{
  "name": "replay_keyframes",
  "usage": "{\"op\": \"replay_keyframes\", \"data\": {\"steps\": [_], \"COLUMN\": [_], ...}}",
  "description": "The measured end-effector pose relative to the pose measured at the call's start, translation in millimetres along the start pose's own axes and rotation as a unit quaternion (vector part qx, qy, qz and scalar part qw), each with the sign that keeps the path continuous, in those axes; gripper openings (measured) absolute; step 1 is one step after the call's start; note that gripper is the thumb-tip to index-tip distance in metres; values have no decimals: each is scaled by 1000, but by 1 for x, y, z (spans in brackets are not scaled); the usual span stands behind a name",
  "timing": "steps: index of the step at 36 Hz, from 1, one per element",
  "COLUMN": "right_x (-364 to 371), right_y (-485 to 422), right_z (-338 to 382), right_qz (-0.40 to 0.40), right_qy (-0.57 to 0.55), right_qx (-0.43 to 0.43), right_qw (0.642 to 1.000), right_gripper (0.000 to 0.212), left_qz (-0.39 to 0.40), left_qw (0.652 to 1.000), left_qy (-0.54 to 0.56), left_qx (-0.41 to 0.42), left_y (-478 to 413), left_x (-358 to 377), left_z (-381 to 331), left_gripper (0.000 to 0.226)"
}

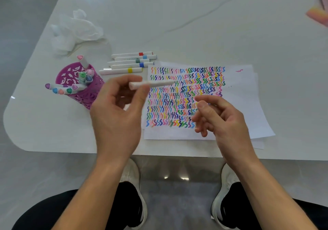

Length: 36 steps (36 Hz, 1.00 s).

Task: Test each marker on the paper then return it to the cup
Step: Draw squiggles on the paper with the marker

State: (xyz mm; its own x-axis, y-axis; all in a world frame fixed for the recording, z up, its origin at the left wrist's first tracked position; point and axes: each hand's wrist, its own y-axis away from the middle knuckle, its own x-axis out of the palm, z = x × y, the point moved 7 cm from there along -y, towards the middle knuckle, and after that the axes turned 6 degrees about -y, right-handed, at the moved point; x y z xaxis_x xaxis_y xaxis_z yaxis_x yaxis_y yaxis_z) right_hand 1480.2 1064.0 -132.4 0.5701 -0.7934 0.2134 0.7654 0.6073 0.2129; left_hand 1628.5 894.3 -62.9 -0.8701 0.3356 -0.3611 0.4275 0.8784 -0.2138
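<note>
While the left hand [117, 109] pinches a white marker [152, 84] between thumb and fingertips, the pen lies level in the air, its far end over the left edge of the paper [237, 102]. It is gripped close to one end, so most of its length hangs free. It could swing or slip from that pinch and drop onto the rows of squiggles. Motion blur hides whether it is capped; a bare tip would leave a stray mark.

The right hand [223, 121] hovers over the near part of the sheet with loosely curled fingers, thumb close to the forefinger. I cannot tell whether it holds a cap. If it does, a crooked fit would let the tip dry out.

A purple cup [83, 100] stands toward the table's [195, 25] near left corner, crowded with markers [85, 77], several leaning out over its rim. Pushing another one in carelessly could knock those out or tip the cup.

Five more markers [129, 62] lie in a row between the cup and the paper's far left corner. A returning hand could scatter them, or mix tested pens with untested ones.
</note>
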Motion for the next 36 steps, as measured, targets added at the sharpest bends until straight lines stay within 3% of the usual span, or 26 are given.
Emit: {"op": "replay_keyframes", "data": {"steps": [7,15,21,28,36], "right_x": [-7,-3,-1,1,2], "right_y": [0,-1,-1,-2,-3], "right_z": [0,-4,-5,-3,-4], "right_qz": [-34,-30,-38,-41,-43], "right_qy": [37,46,60,61,62], "right_qx": [-24,-29,-36,-39,-43], "right_qw": [998,998,997,997,996], "right_gripper": [11,10,11,11,14], "left_qz": [-106,-193,-182,-138,-106], "left_qw": [976,941,936,944,943], "left_qy": [-131,-172,-218,-280,-312], "left_qx": [140,220,209,106,54], "left_y": [-10,-19,-23,-31,-38], "left_x": [-35,-68,-72,-67,-63], "left_z": [-20,-19,-14,5,18], "left_gripper": [16,32,37,37,29]}}
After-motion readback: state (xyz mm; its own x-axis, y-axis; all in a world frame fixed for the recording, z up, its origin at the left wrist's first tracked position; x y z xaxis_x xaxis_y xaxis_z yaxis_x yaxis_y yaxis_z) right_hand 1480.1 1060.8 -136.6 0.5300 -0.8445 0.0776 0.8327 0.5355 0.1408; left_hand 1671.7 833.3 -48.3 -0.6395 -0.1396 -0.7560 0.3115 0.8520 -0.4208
